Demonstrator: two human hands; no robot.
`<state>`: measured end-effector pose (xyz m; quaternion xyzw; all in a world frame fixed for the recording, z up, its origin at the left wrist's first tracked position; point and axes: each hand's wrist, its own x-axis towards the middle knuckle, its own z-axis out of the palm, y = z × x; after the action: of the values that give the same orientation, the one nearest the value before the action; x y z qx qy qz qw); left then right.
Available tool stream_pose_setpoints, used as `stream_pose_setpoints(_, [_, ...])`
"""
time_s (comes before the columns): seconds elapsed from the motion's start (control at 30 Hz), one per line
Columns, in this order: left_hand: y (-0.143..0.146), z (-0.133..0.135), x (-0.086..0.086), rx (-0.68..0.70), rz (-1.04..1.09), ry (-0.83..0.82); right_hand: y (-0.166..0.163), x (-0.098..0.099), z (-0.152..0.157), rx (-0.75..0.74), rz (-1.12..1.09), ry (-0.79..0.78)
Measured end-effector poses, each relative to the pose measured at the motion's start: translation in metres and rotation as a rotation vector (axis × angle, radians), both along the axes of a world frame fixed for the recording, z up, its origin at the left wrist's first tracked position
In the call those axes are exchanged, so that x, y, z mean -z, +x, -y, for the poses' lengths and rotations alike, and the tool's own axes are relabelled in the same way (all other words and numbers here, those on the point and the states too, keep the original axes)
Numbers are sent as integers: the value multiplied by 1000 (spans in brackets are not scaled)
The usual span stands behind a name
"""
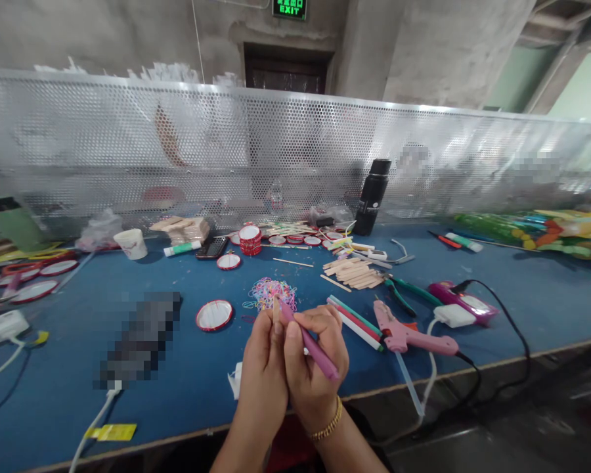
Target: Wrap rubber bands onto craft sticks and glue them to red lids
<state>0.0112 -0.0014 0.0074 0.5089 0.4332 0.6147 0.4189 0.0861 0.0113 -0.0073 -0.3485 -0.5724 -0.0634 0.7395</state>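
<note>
In the head view my left hand (263,361) is closed around a short wooden craft stick (276,310), whose tip shows above the thumb. My right hand (320,335) grips a purple marker (320,356), its upper end close to the stick. Both hands are pressed side by side near the table's front edge. Just beyond them lies a pile of colourful rubber bands (273,290). Several more markers (357,323) rest to the right of my right hand. A round red-rimmed white disc (214,315) is left of the bands.
A pink glue gun (408,332) and pliers (401,295) lie right, with cables trailing off the edge. Behind are craft sticks (354,272), stacked red-rimmed discs (249,240) and a black bottle (373,197). A phone (142,335) on a cable and a paper cup (131,244) are left.
</note>
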Motion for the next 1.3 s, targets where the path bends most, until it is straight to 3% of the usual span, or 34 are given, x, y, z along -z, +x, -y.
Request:
stream_pose_setpoints(0.67, [1,0,2,-13,1,3,0,0,0,32,-22,-5])
stream_pose_setpoints(0.97, [1,0,3,3,30,36,2,-1,1,-50,13,-17])
stream_pose_setpoints(1.17, [1,1,-2,-23,0,-19,1,1,0,25,-12,-15])
stream_pose_setpoints(1.3, [2,0,4,-15,-5,48,1,0,0,-1,-13,13])
